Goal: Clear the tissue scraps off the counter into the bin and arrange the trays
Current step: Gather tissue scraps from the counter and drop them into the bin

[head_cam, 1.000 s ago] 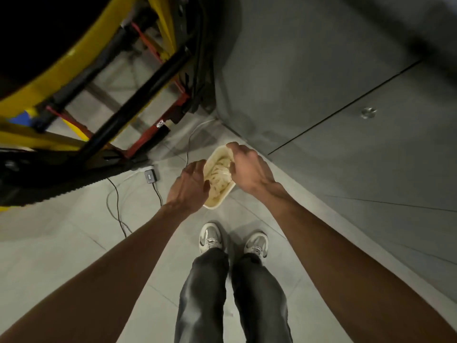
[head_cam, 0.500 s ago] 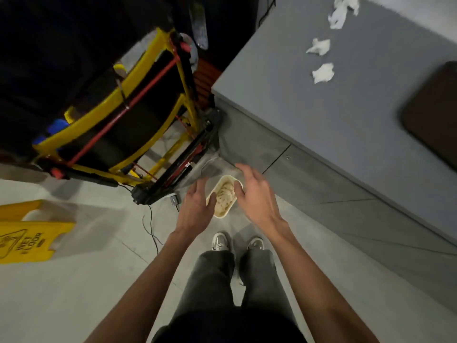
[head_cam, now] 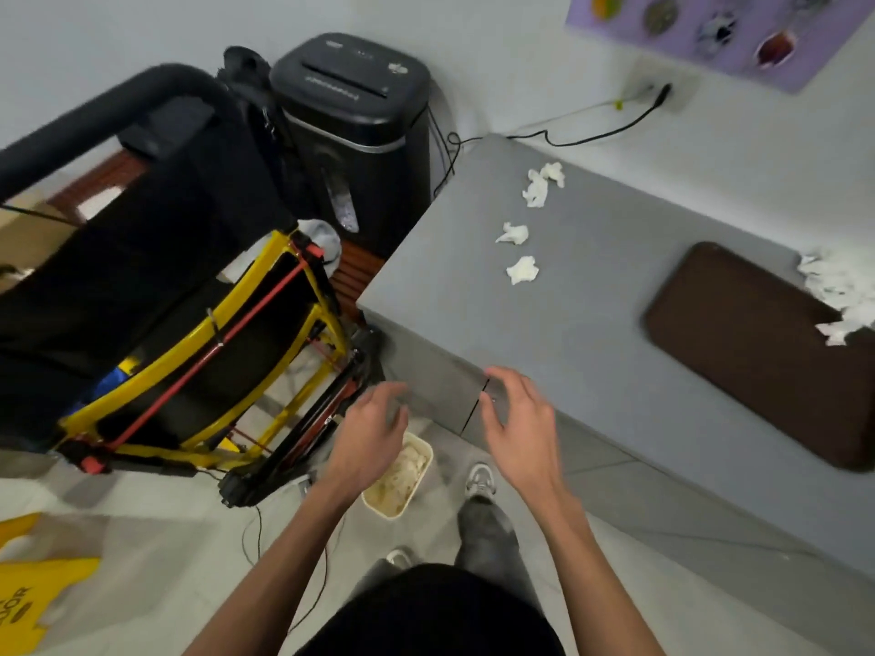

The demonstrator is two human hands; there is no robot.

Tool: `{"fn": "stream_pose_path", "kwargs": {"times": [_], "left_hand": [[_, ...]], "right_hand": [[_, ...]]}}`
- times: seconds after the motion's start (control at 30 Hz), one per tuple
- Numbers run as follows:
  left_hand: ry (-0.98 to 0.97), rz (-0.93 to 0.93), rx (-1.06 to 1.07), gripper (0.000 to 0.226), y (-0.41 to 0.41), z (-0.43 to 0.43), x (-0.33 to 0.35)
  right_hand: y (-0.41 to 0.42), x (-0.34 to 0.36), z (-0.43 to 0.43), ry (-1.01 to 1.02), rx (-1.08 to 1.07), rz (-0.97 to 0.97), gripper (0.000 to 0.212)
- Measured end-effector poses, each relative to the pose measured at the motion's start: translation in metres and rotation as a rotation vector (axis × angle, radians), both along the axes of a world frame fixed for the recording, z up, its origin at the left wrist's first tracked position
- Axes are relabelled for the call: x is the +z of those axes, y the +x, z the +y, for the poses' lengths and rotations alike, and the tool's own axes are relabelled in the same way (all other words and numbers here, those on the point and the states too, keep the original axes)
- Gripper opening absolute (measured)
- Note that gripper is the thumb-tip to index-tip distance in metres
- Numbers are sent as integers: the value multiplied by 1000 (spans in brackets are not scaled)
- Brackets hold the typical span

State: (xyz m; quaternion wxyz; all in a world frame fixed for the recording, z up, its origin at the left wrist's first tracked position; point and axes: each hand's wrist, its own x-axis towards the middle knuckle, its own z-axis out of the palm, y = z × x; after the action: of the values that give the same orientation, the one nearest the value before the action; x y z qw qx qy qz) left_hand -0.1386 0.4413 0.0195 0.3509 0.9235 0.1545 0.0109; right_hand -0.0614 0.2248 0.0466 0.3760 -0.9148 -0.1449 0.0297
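Left hand [head_cam: 371, 435], right hand [head_cam: 518, 421] now higher, off bin [head_cam: 402, 487], near counter [head_cam: 568, 305] edge.

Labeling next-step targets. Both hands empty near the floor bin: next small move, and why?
Probably lift the right hand to the nearest tissue scrap on the counter and pinch it. It and the left hand hover open, holding nothing, near the bin, while more scraps lie loose beyond and a tissue pile sits on the brown tray.

Left hand [head_cam: 374, 435], right hand [head_cam: 518, 426] — empty, bin [head_cam: 384, 509] below
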Motion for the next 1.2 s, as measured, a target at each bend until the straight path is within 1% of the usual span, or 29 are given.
{"fn": "stream_pose_path", "kwargs": {"times": [0.1,0.27,0.43,0.53,0.57,0.63,0.67,0.77,0.9,1.03,1.13,1.17,1.2], "left_hand": [[8,-5,-36,29,50,-7,4],[-34,25,-43,34,142,-25,8],[21,39,-58,32,213,-43,4],[54,53,-71,31,245,-44,-5],[62,59,-74,32,255,-44,-7],[86,65,-87,32,277,-42,-10],[100,71,-96,33,288,-42,-10],[131,96,-119,34,324,-44,-6],[175,62,-159,36,375,-54,-4],[273,79,-297,43,414,-66,-20],[325,133,-388,50,422,-67,-44],[311,160,-396,51,418,-69,-47],[297,168,-395,53,413,-72,-49]], "right_hand": [[45,-6,-15,-3,-44,5,32],[142,-19,-29,-35,-33,-13,34],[234,-41,-14,-133,37,-26,40],[269,-60,8,-259,98,-15,40],[276,-69,14,-314,131,-10,39],[281,-82,20,-406,207,0,31],[282,-88,20,-415,230,-3,27],[281,-99,10,-322,200,36,27],[287,-100,-4,-253,120,52,28],[281,-99,-9,-191,8,135,34],[277,-109,-19,-255,31,81,20],[274,-107,-22,-257,19,80,20],[271,-108,-26,-297,40,21,26]]}}
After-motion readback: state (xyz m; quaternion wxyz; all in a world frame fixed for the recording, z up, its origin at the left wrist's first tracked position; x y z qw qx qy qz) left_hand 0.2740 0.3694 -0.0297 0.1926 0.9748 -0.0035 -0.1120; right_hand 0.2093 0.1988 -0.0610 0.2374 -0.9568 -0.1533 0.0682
